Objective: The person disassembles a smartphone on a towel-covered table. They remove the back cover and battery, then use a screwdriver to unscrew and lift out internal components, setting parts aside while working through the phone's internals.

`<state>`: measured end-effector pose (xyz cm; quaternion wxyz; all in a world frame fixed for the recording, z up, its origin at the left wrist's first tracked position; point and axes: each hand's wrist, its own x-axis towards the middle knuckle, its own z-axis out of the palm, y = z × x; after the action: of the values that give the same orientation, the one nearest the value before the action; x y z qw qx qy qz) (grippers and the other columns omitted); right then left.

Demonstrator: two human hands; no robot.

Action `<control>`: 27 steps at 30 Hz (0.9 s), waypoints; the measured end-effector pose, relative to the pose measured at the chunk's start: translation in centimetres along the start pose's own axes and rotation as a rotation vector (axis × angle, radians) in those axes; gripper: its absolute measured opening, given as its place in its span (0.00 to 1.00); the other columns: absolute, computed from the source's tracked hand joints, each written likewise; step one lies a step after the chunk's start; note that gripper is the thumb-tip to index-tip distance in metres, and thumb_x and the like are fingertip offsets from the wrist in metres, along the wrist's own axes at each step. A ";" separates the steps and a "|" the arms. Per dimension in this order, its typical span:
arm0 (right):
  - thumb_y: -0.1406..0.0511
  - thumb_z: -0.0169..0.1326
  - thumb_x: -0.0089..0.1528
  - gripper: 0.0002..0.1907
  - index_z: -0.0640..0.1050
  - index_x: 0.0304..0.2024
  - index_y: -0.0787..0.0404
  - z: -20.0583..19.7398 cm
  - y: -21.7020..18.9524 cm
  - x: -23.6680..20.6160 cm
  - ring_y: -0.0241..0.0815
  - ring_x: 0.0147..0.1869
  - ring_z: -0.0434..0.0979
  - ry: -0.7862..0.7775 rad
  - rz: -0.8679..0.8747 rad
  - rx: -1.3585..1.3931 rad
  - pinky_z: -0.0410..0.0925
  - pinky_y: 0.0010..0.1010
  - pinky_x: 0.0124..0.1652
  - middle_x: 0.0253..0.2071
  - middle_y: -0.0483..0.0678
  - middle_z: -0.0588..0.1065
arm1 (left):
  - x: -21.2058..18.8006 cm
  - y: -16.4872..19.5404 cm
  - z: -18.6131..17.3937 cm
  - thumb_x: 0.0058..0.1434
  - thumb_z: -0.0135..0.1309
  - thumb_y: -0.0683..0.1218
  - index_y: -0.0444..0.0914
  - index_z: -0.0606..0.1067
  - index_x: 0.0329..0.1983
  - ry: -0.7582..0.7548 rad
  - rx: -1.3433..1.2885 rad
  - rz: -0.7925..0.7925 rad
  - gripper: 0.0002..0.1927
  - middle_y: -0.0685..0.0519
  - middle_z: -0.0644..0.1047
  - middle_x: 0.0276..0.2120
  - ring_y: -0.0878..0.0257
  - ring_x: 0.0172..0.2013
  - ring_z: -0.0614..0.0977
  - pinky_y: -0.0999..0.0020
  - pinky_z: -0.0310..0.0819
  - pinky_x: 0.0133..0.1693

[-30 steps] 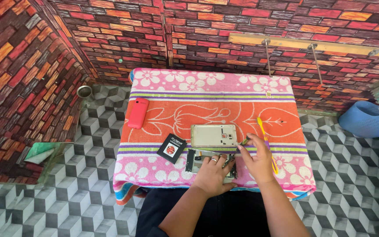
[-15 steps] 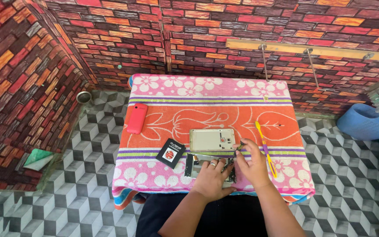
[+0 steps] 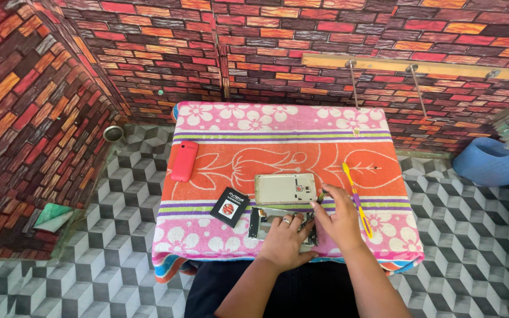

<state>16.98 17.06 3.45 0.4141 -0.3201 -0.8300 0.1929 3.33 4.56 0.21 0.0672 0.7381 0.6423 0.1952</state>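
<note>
Fingers (image 3: pixel 287 221) of both hands press down on an opened phone body (image 3: pixel 254 222) at the near edge of the bench (image 3: pixel 278 121), with the detached back cover (image 3: pixel 284 188) just beyond; the left hand (image 3: pixel 284 241) lies flat, steadying it. The right hand (image 3: pixel 341 219) pinches a slim tool (image 3: pixel 320 197), so dismantling looks under way. Any next move likely calls for fine, steady prying; a black battery (image 3: pixel 230 206) lies beside.
</note>
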 end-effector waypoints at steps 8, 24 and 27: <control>0.68 0.58 0.60 0.27 0.70 0.63 0.57 -0.2 -0.8 0.4 0.44 0.49 0.84 -0.123 0.259 0.291 0.74 0.31 0.37 0.46 0.48 0.83 | -0.2 0.1 -0.1 0.53 0.60 0.67 0.39 0.70 0.68 0.016 -0.002 0.012 0.44 0.41 0.69 0.62 0.46 0.58 0.70 0.51 0.62 0.56; 0.70 0.64 0.57 0.26 0.72 0.57 0.63 -0.1 0.0 -0.6 0.49 0.47 0.82 0.010 0.006 -0.010 0.73 0.34 0.46 0.43 0.55 0.79 | -0.1 0.0 0.1 0.53 0.60 0.68 0.40 0.71 0.67 0.049 0.017 0.022 0.44 0.42 0.70 0.61 0.47 0.58 0.71 0.52 0.63 0.55; 0.70 0.66 0.56 0.28 0.72 0.57 0.62 -0.1 0.8 -0.8 0.47 0.44 0.82 0.023 0.095 -0.017 0.73 0.33 0.45 0.40 0.54 0.79 | 0.1 0.1 0.0 0.54 0.59 0.68 0.40 0.70 0.68 0.014 0.016 0.009 0.44 0.42 0.70 0.61 0.47 0.58 0.70 0.51 0.63 0.54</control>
<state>17.74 17.10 2.56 0.4112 -0.3648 -0.8107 0.2013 3.40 4.63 0.23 0.0559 0.7401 0.6411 0.1953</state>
